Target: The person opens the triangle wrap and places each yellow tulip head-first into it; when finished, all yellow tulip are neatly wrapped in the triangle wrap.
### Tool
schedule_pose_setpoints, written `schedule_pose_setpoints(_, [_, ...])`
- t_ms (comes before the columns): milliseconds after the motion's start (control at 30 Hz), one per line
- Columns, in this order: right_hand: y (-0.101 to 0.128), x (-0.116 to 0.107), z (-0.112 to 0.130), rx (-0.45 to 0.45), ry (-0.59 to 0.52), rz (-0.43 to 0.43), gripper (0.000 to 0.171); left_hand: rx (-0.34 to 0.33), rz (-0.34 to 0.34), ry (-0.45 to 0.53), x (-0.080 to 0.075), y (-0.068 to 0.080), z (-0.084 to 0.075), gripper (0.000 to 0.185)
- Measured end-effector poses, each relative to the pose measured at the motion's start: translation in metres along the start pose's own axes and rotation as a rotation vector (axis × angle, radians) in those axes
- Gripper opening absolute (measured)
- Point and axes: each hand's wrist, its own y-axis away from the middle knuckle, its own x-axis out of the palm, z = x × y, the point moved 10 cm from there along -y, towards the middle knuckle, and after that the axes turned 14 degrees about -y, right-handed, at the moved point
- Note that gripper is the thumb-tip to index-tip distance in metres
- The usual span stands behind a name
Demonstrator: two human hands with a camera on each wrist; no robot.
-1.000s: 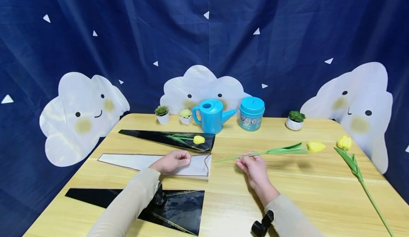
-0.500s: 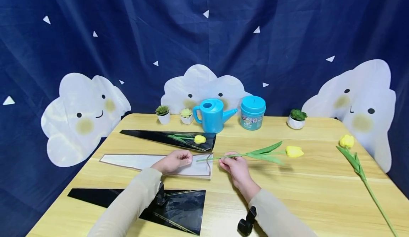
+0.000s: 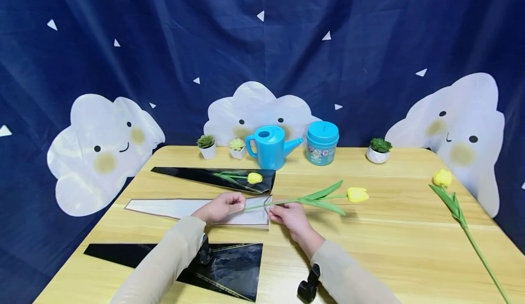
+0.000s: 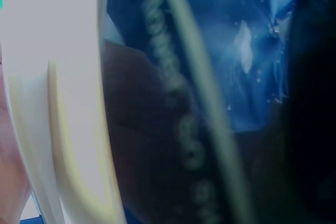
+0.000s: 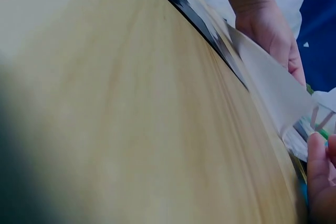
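The left hand (image 3: 219, 207) has its thumb and fingertips close together, pinching the white wrapper (image 3: 176, 207) near its wide mouth. The right hand (image 3: 295, 222) works just beyond that mouth, thumb and finger narrowed on the stem of a yellow tulip (image 3: 308, 199). The views are too poor there for me to say whether those fingers also catch the wrapper's lip, or whether the stem lies within the wrapper or over it. The stem runs from the left fingertips across the mouth, with the leaves and yellow bloom out to the right, above the table (image 3: 389, 249).

The white wrapper tapers to the left, its edges trimmed in brown; in the right wrist view its mouth stands raised and bowed. Nearer the person lies a black wrapper (image 3: 234, 267) with gold lettering, partly under the left forearm. On the far side of the white one, another black wrapper (image 3: 188, 175) holds a second tulip (image 3: 254, 178), its bloom close to the wide end. A third tulip (image 3: 455, 210) lies well apart, along the table's right side, bloom pointing away.

At the back stand two small potted plants (image 3: 207, 146) (image 3: 237, 148), a blue watering can (image 3: 270, 149), a lidded blue tub (image 3: 322, 143) and, farther right, another potted plant (image 3: 378, 151). Behind them hangs a dark blue curtain (image 3: 229, 44) with smiling white clouds.
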Motion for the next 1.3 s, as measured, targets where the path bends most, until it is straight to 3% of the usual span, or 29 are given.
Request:
schedule_pose_setpoints(233, [0.007,0.008,-0.006,0.051,0.133,0.052,0.024,-0.02,0.002,0.003,0.0,-0.001,0.001,0.012])
schedule_pose_setpoints(600, [0.008,0.006,-0.004,0.05,0.145,0.07,0.024,-0.049,-0.005,-0.008,-0.001,0.002,0.004,0.011])
schedule_pose_setpoints(833, [0.005,-0.007,0.019,-0.039,0.174,0.062,0.026,-0.041,-0.004,-0.017,0.0,0.001,0.004,0.012])
schedule_pose_setpoints(933, [0.003,-0.014,0.032,-0.094,0.28,0.059,0.025,-0.05,-0.003,-0.018,0.0,0.0,0.005,0.011])
schedule_pose_setpoints(1133, [0.0,-0.029,0.062,-0.264,0.638,0.062,0.021,-0.044,-0.003,-0.031,0.001,0.0,0.004,0.012])
schedule_pose_setpoints(1300, [-0.003,-0.043,0.077,-0.327,0.718,0.093,0.023,-0.057,-0.005,-0.026,0.001,-0.001,0.005,0.012])
